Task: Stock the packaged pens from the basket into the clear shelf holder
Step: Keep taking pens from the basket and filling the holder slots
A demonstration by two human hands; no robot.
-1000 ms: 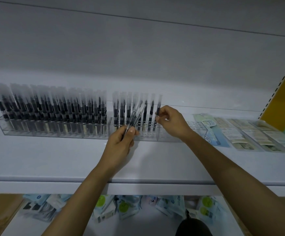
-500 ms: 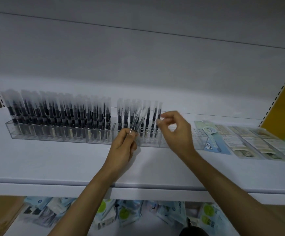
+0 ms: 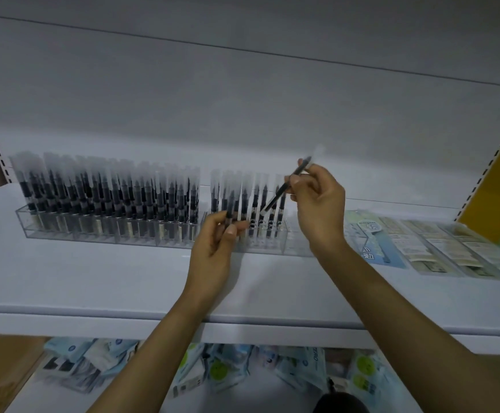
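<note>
A long clear shelf holder (image 3: 111,234) stands on the white shelf (image 3: 93,281). Its left stretch is packed with upright black pens in clear sleeves (image 3: 105,192); several more stand in its middle section (image 3: 260,198). My right hand (image 3: 317,201) pinches one packaged pen (image 3: 284,189), tilted, its lower tip just above the middle section. My left hand (image 3: 216,248) grips a small bunch of packaged pens (image 3: 230,213) in front of the holder. The holder's right end (image 3: 296,239) holds no pens. No basket is in view.
Flat packaged stationery (image 3: 433,248) lies in a row on the shelf to the right of the holder. Below the shelf, a heap of blue and green packets (image 3: 213,371) fills the lower level. A yellow panel (image 3: 499,174) stands at the far right.
My right hand has taken one pen from the left hand's bunch, lifted it up and to the right, and now holds it tilted over the middle section. The left hand has barely moved.
</note>
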